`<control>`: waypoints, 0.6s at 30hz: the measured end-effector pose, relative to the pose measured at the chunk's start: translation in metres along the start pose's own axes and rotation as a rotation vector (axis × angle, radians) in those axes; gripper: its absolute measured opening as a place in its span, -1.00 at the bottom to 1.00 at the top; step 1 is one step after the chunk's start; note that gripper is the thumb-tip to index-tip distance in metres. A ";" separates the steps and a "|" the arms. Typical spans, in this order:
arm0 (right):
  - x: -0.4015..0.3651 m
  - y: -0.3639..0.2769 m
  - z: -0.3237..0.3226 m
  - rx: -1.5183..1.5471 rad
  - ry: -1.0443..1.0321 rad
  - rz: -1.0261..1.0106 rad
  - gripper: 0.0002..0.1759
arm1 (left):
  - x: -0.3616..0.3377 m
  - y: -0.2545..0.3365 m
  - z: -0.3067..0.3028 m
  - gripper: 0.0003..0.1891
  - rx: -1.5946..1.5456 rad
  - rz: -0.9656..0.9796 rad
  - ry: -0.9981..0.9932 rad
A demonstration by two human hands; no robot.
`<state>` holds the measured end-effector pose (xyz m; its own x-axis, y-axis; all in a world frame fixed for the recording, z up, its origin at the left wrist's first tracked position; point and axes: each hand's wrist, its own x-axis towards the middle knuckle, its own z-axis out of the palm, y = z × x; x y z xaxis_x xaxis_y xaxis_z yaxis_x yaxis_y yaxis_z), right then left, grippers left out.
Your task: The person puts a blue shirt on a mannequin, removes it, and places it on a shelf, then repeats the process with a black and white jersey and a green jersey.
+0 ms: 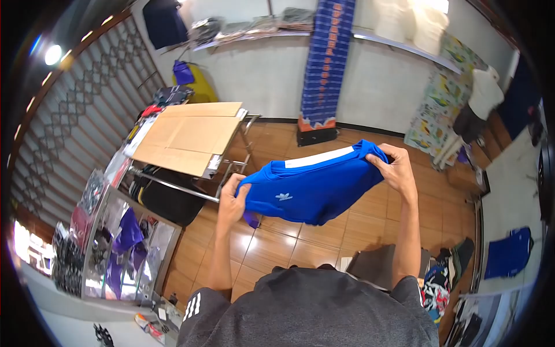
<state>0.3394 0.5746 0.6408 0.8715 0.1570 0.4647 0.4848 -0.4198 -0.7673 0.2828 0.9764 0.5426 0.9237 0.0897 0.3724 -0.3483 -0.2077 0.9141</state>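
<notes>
A blue garment (pixel 324 191) with a small white leaf-shaped logo and a white strip along its upper edge hangs stretched between my hands. At its left end, my left hand (pixel 233 199) is closed with the fabric pinched under the thumb. The opposite upper corner is gripped by my right hand (pixel 396 168), thumb on the near side and the cloth bunched at the fingers. The garment sags in the middle, held up in front of me over the tiled floor. Its exact kind does not show.
A cardboard sheet (pixel 191 136) lies on a metal-framed rack at left. Below it stands a glass display case (pixel 118 248) with purple items. A blue patterned pillar (pixel 326 69) rises ahead. At right are a mannequin (pixel 484 95) and a pile of clothes (pixel 438 289).
</notes>
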 end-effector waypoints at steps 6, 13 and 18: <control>0.092 0.029 0.049 -0.183 -0.400 0.086 -0.70 | 0.031 0.017 -0.085 -0.87 0.257 -0.047 0.052; 0.215 0.102 0.117 -0.288 -0.737 -0.037 -0.81 | 0.080 0.027 -0.124 -0.83 0.455 -0.221 0.160; 0.308 0.118 0.162 -0.142 -0.713 -0.173 -0.86 | 0.104 0.029 -0.149 -0.77 0.645 -0.334 0.246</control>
<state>0.6766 0.7184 0.6219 0.6441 0.7527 0.1364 0.6469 -0.4408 -0.6223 0.3446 1.1249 0.6315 0.8752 0.4460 0.1873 0.1746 -0.6524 0.7375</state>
